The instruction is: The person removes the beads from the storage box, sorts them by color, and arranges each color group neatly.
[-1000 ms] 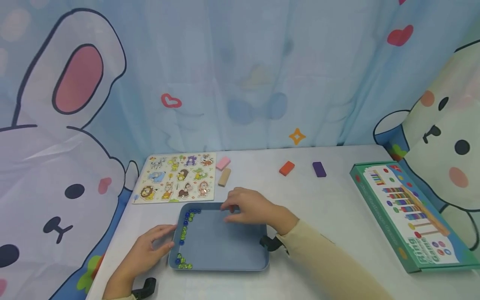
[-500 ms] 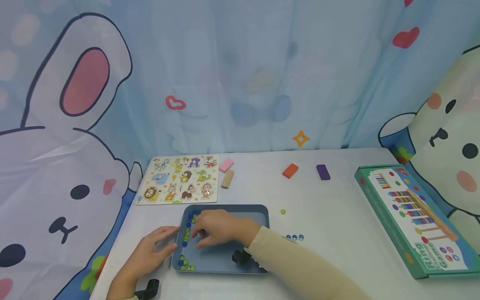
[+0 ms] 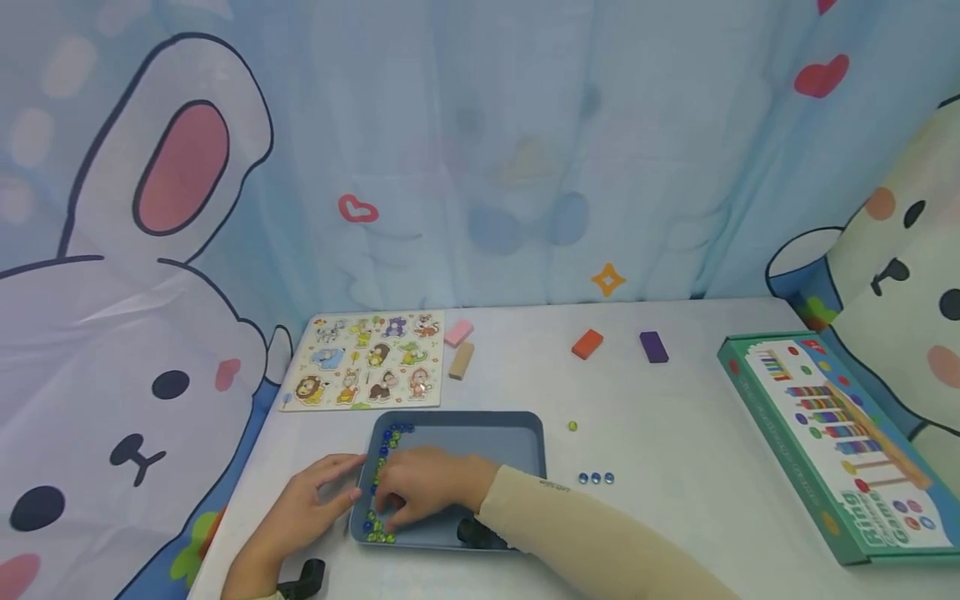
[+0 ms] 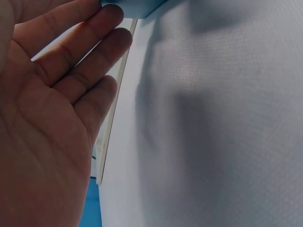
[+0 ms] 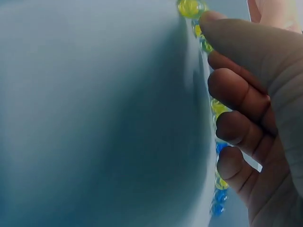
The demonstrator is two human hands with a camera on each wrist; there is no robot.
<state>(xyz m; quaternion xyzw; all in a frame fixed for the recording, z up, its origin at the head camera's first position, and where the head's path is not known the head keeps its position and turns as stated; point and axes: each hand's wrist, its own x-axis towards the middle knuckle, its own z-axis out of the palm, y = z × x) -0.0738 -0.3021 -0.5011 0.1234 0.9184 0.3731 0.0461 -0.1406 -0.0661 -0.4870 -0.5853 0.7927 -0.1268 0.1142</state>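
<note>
A blue-grey tray (image 3: pixel 480 450) lies on the white table. Green and dark blue marbles (image 3: pixel 378 537) line its left side and reach into both left corners. Over that side is my right hand (image 3: pixel 423 483), its fingers bent and thumb near the lower-left marbles. In the right wrist view, the thumb tip overlaps the green marbles (image 5: pixel 190 8), while the fingertips (image 5: pixel 230 161) hover along the row with nothing between them and the thumb. My left hand (image 3: pixel 307 504) rests at the tray's left edge with relaxed fingers; in the left wrist view its palm (image 4: pixel 42 127) holds nothing.
One green marble (image 3: pixel 572 426) and three clear bluish marbles (image 3: pixel 596 478) lie right of the tray. Behind are an animal puzzle board (image 3: pixel 367 362) and pink (image 3: pixel 459 332), tan (image 3: pixel 461 360), orange (image 3: pixel 587 343) and purple (image 3: pixel 654 347) blocks. A green-edged toy box (image 3: pixel 840 450) lies right.
My right hand has moved from the tray's upper middle to its left side, then down toward the lower-left marbles. The loose marbles right of the tray came into view. My left hand stays put.
</note>
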